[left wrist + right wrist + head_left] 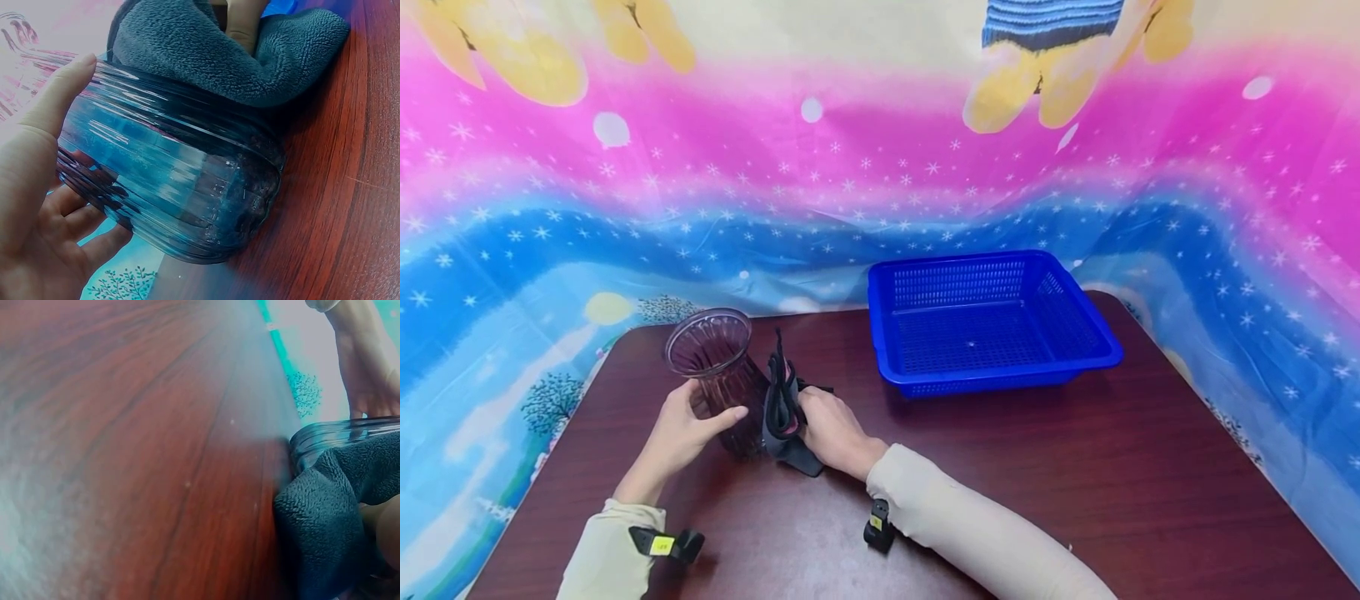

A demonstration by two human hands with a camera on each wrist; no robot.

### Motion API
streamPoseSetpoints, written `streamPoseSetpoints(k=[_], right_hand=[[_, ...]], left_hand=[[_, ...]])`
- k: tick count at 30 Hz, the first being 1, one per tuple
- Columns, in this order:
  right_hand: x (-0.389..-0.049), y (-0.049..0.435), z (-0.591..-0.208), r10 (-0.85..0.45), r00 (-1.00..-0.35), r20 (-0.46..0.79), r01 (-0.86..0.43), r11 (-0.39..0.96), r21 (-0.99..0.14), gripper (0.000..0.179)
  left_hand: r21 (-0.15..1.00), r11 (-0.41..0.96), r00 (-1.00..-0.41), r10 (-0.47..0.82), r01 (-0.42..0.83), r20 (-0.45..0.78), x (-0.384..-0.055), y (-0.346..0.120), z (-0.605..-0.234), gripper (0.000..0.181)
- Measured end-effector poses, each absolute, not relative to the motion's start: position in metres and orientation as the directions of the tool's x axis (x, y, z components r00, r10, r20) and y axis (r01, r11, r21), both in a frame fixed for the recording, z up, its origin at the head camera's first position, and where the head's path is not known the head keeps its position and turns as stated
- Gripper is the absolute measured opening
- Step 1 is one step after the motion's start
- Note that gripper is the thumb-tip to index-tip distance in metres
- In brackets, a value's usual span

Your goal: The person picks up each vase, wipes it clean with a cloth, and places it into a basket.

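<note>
A ribbed, purple-tinted glass vase [730,392] with a flared rim stands on the table, leaning a little to the left in the head view. My left hand [681,433] grips it around the middle, thumb on the near side and fingers behind. In my right hand [835,429] is a folded dark grey cloth [784,408], held against the right side of the vase. The left wrist view shows the fuzzy cloth [187,50] along the glass [169,162]. Part of the right fingers is hidden by the cloth [325,525].
A blue plastic basket [1000,377] with perforated walls sits at the back right of the brown table [1037,483]. Behind the table hangs a colourful printed backdrop [865,183]. Each wrist wears a small black camera, one at the left cuff [666,543].
</note>
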State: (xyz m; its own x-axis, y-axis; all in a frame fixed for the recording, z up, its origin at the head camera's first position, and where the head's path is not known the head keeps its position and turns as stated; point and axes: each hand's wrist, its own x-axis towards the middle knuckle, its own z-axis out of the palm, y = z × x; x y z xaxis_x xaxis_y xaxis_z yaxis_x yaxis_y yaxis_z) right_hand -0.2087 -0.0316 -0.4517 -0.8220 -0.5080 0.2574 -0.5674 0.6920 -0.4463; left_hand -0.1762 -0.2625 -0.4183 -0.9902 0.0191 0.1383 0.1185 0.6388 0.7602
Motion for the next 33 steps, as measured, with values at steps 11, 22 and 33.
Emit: streamPoseSetpoints(k=[11,22,33], right_hand=[[-0.208,-0.036,-0.437,-0.487,-0.822,0.295,-0.568,0.664,-0.487,0.004],[-0.208,-0.039,-0.412,-0.48,-0.809,0.34,-0.587,0.615,-0.527,0.007],[-0.209,-0.04,-0.393,-0.473,-0.799,0.372,-0.601,0.59,-0.54,0.015]], left_hand=[[0.757,0.643,-0.99,0.017,0.118,0.141,-0.176,-0.262,-0.416,0.066],[0.75,0.647,-0.987,0.028,0.136,0.156,-0.177,-0.265,-0.416,0.059],[0.777,0.612,-0.987,0.048,0.149,0.152,-0.177,-0.266,-0.418,0.059]])
